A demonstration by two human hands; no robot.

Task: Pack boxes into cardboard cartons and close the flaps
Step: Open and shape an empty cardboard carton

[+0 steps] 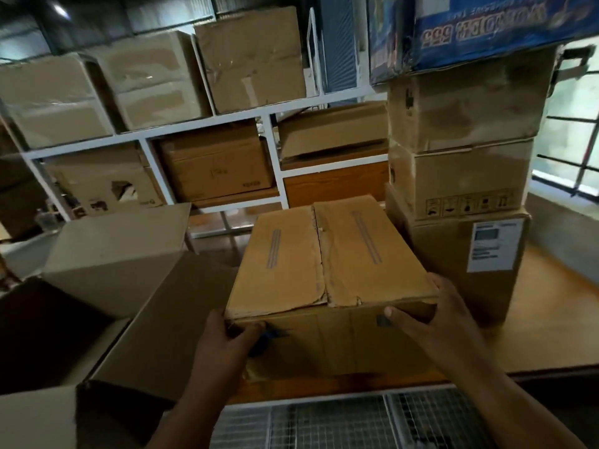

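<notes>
A brown cardboard carton [327,264] stands on the wooden table [531,322] in front of me, its two top flaps folded shut with a ragged seam down the middle. My left hand [227,341] grips its near left top corner, fingers curled over the front face. My right hand [434,315] holds the near right corner, thumb on the front face and fingers round the side. To the left a large carton [155,332] stands open, its flaps raised and its inside dark.
A stack of three cartons [463,176] with a blue printed box [499,24] on top stands close to the right. White shelving [207,128] behind holds several taped cartons. A wire mesh panel [340,422] lies below the table's front edge. A barred window [573,131] is at far right.
</notes>
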